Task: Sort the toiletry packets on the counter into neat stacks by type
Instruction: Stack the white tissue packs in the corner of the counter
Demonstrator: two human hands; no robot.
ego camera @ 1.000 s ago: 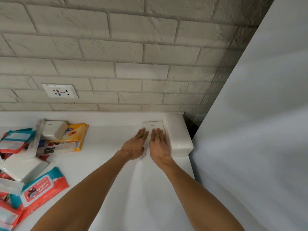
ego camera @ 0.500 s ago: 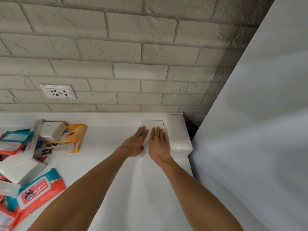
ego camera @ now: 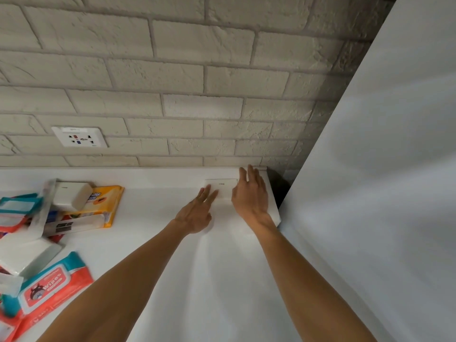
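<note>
Both hands reach to the far right corner of the white counter (ego camera: 153, 208). The left hand (ego camera: 197, 213) lies flat, fingers extended and slightly parted, its fingertips touching the near edge of a flat white rectangular packet (ego camera: 223, 187) whose small printed mark is too faint to read. The right hand (ego camera: 251, 196), fingers loosely spread, rests on top of a taller white block-shaped pack (ego camera: 270, 193) just right of that packet; the hand covers most of it, and whether the fingers grip or only rest cannot be told. Far to the left of the left hand lies the unsorted heap: a yellow-orange plastic pouch (ego camera: 108, 201) under a small white boxy pack (ego camera: 72, 196), and nearer the forearm a red-and-teal wipes packet (ego camera: 49, 290), with more packets cut off by the frame edge.
</note>
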